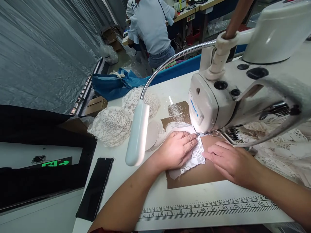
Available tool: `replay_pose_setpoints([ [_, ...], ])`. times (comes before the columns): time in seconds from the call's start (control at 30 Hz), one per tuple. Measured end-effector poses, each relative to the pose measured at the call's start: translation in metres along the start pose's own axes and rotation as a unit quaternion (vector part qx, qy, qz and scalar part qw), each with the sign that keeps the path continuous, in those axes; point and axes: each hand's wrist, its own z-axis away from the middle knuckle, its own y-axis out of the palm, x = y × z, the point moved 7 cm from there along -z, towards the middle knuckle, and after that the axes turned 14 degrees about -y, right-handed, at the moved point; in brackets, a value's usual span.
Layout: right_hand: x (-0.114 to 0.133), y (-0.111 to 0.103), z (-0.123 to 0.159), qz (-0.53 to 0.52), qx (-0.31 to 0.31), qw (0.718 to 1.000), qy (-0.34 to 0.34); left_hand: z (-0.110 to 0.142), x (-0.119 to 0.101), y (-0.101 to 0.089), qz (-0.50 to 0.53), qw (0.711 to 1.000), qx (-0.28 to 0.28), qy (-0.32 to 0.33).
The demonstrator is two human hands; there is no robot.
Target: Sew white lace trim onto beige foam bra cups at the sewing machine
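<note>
A white lace piece [194, 158] lies under the head of the sewing machine [206, 106], on a brown sheet [189, 179]. My left hand [178, 149] rests flat on the lace, its fingers together and stretched toward the needle area. At the right edge of the same piece is my right hand [228, 161], with thumb and forefinger closed on the lace. The machine head hides the needle itself. Just left of the fabric sits a pale round pad [152, 134], partly covered by lace.
Stacked lace cups [109, 126] stand at the back left, behind a lamp [138, 136] on a bendy metal neck. A black phone [94, 189] lies at the left edge. A printed ruler [206, 208] runs along the front. More lace [277, 149] is heaped at right. A person [153, 29] sits beyond.
</note>
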Motion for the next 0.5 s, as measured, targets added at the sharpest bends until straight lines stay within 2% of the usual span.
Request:
replay_pose_setpoints([
  [0.2, -0.002, -0.007, -0.01, 0.075, -0.022, 0.997, -0.004, -0.005, 0.009, 0.0, -0.001, 1.0, -0.01, -0.021],
  [0.5, -0.013, 0.005, -0.003, 0.149, -0.031, 0.987, 0.047, -0.005, 0.018, 0.003, -0.008, 0.999, -0.03, -0.043],
])
